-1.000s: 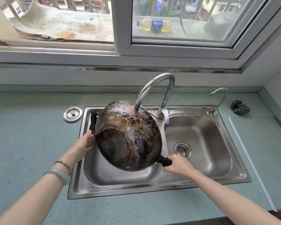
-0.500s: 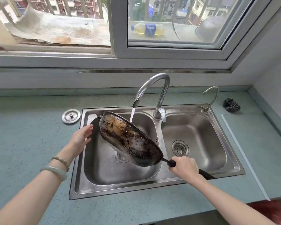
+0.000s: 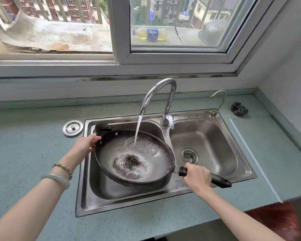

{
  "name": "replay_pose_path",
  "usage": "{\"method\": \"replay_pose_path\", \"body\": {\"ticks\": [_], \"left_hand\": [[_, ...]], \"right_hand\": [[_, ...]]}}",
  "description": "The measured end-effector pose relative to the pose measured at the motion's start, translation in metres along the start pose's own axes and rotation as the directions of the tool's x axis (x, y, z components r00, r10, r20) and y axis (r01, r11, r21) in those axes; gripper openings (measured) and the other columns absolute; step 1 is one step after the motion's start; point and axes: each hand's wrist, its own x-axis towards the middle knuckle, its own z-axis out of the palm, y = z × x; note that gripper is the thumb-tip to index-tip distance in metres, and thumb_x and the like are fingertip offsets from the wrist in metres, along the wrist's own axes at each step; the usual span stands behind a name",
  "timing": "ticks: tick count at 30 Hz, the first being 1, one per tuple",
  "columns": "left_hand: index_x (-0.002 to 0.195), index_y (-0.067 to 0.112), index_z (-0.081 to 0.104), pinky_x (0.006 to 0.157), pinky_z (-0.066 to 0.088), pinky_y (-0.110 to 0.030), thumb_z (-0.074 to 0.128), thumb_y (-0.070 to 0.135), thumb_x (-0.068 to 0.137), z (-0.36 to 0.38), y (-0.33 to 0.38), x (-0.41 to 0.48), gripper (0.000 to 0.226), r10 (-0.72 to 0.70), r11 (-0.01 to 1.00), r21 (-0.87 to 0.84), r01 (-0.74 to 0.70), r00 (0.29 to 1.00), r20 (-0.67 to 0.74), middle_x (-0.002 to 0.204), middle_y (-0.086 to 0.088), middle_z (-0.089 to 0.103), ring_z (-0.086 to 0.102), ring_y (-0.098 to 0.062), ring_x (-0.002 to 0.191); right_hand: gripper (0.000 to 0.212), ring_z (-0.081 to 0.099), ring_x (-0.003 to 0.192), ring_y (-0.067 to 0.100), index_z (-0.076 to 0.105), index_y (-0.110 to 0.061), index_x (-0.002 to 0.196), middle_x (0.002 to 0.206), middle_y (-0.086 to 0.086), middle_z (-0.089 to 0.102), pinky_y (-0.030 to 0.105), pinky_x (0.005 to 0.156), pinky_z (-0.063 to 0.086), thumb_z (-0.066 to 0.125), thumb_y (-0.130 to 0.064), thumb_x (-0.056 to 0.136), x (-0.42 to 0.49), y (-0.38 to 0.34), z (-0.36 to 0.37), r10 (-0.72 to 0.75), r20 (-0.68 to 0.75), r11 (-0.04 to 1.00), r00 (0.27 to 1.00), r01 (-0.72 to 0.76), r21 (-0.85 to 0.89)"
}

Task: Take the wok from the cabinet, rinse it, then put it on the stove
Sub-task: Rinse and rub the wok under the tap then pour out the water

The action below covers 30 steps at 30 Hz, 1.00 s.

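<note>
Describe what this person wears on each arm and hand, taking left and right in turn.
The left hand is ungloved; its wrist wears a smooth pale green bangle and, nearer the hand, a bracelet of small beige beads. The right hand and its wrist wear nothing. Neither forearm shows a sleeve.

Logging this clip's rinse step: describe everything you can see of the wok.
The wok is dark, worn metal, round and shallow, held rim-up, slightly tilted, over the sink's left basin. Water from the faucet strikes its inside, pooling over a dark speckled patch. The right hand holds its long black grip; the left hand touches the rim beside the short black loop grip.
</note>
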Motion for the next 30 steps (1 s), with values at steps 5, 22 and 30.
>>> {"method": "replay_pose_path", "body": {"ticks": [5,22,30], "left_hand": [[0.123,0.000,0.056,0.078,0.044,-0.026,0.049,0.005,0.094,-0.008,-0.013,0.007,0.031,0.031,0.999,0.040,-0.029,0.999,-0.042,0.097,-0.010,0.064,0.058,-0.020,0.090],[0.134,0.003,0.040,0.081,0.035,-0.025,0.047,-0.004,0.084,-0.009,-0.028,0.055,0.051,-0.113,0.982,0.143,0.122,0.991,-0.065,0.117,-0.010,0.050,0.044,-0.019,0.105],[0.133,0.003,0.039,0.086,0.037,-0.031,0.048,-0.006,0.081,-0.009,-0.043,0.054,0.053,-0.052,0.970,0.232,0.066,0.997,-0.065,0.131,-0.017,0.051,0.049,-0.023,0.105]], "right_hand": [[0.010,0.067,0.084,0.032,0.064,-0.015,0.082,0.081,0.005,0.071,0.030,0.060,0.034,0.060,-0.010,0.074,-0.008,-0.007,0.001,0.044,-0.102,0.994,0.994,-0.033,0.102],[0.024,0.064,0.068,0.027,0.064,-0.017,0.071,0.066,0.000,0.067,0.033,0.063,0.044,0.066,-0.002,0.053,0.011,-0.048,0.066,0.215,-0.025,0.943,0.976,-0.201,0.266],[0.034,0.059,0.101,0.026,0.062,-0.019,0.102,0.104,0.002,0.067,0.034,0.087,0.042,0.059,-0.023,0.069,0.015,-0.044,0.067,0.163,0.204,0.921,0.965,-0.223,0.320]]}}
